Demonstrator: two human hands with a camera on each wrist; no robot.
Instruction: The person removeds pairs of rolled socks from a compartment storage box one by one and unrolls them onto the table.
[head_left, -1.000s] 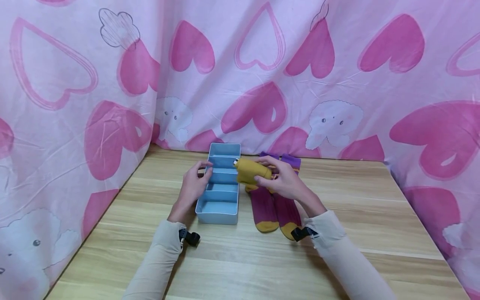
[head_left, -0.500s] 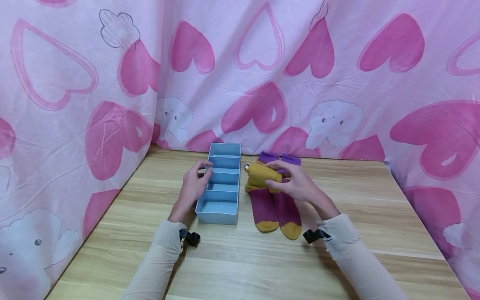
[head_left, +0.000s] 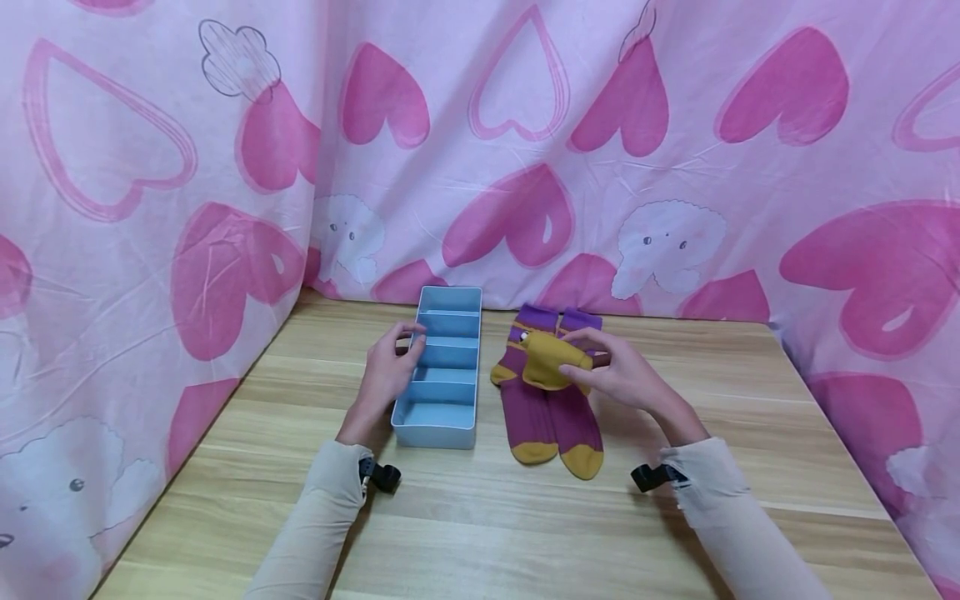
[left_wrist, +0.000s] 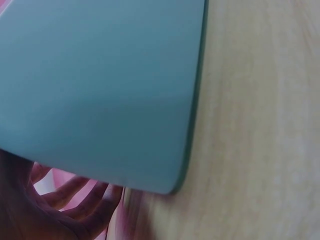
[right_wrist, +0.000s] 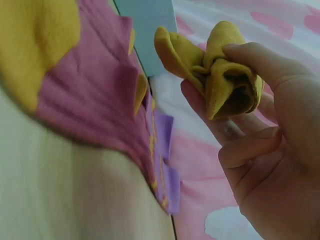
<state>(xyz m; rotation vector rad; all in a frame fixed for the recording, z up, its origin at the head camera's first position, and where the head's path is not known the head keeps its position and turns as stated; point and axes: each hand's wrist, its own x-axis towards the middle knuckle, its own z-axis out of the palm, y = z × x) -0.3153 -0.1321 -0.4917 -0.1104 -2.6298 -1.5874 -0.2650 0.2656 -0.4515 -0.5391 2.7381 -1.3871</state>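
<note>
Yellow bundle (head_left: 553, 362), mark (head_left: 524, 337) unreadable, is pinched by the right hand (head_left: 624, 371).

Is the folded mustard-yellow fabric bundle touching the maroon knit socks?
Apart. The right wrist view shows the bundle held clear of the socks, the blue plastic box showing in the gap between them.

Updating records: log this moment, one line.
left hand: at divided blue bin; right hand: holds mustard sock bundle; below: maroon socks

There are two magenta socks (head_left: 528, 421), one yellow bundle (head_left: 549, 362), one box (head_left: 435, 437) and two wrist cameras (head_left: 386, 477).
</note>
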